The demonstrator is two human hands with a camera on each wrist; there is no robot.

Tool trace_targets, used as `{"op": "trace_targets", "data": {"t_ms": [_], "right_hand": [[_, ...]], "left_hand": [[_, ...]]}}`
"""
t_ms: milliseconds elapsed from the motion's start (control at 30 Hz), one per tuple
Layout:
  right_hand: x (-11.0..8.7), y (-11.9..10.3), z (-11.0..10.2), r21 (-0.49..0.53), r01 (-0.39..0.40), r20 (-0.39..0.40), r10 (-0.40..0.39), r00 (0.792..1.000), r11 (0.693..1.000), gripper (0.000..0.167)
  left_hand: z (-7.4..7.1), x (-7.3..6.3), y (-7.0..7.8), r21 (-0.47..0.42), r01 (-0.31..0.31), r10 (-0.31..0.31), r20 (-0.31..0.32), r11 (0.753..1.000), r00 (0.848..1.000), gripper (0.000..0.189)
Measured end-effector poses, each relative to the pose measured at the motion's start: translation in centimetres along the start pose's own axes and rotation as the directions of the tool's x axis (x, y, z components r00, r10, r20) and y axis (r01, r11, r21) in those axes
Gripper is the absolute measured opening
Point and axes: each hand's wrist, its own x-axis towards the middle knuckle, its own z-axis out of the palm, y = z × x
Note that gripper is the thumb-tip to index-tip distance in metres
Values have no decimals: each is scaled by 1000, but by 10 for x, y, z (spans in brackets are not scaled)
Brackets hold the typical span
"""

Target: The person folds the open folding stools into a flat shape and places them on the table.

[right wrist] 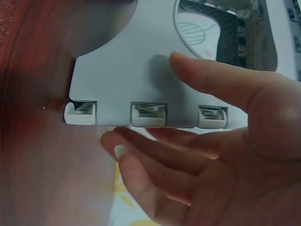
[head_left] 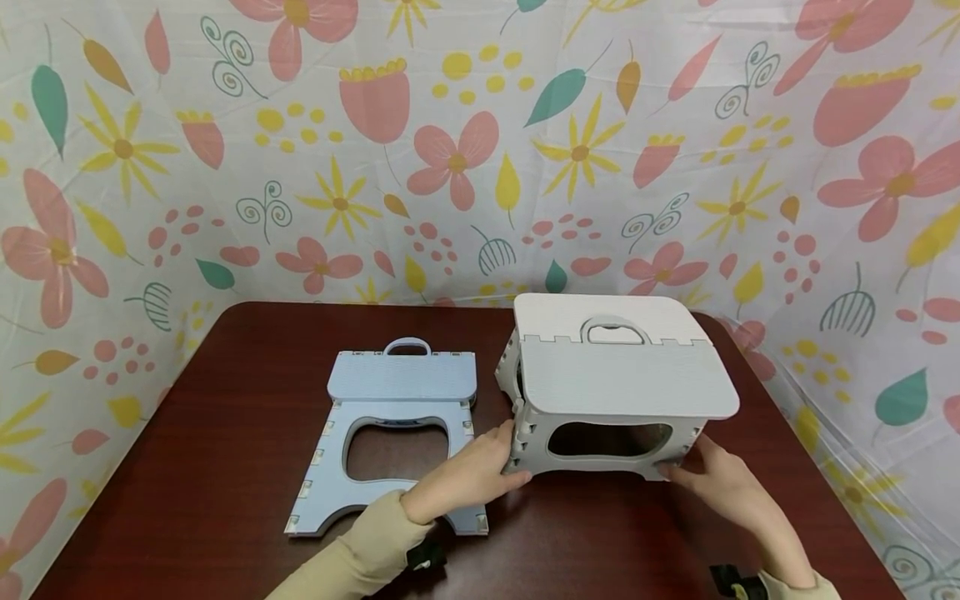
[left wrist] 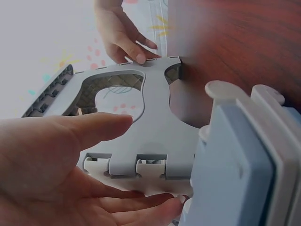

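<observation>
A light grey folding step stool (head_left: 626, 379) stands unfolded on the right part of the table, with a carry handle on top and an oval opening in its front panel. My left hand (head_left: 472, 471) holds its left front edge, thumb over the front panel (left wrist: 155, 136) and fingers along the hinged side. At the right front edge, my right hand (head_left: 723, 483) grips it likewise, the thumb in front and the fingers around the side, as the right wrist view shows. A pale blue folding stool (head_left: 401, 379) lies folded flat to the left, partly covered by my left forearm.
Everything stands on a dark reddish-brown table (head_left: 217, 417). A white cloth (head_left: 457, 225) printed with flowers and leaves hangs behind it and along both sides. The blue stool's edge (left wrist: 230, 165) is close beside my left hand.
</observation>
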Motion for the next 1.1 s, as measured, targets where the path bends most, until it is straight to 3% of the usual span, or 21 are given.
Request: {"op": "trace_targets", "data": {"t_ms": [567, 767, 1100], "right_hand": [[7, 6, 7, 96, 63, -14, -62, 998, 993, 60], [15, 15, 15, 153, 111, -10, -110, 994, 982, 54], [19, 21, 20, 149, 141, -41, -137, 990, 979, 56]], "left_hand": [[6, 10, 0, -82, 47, -44, 31, 996, 999, 87], [9, 14, 0, -111, 58, -56, 20, 992, 998, 90], [10, 19, -2, -182, 48, -52, -20, 982, 998, 93]]}}
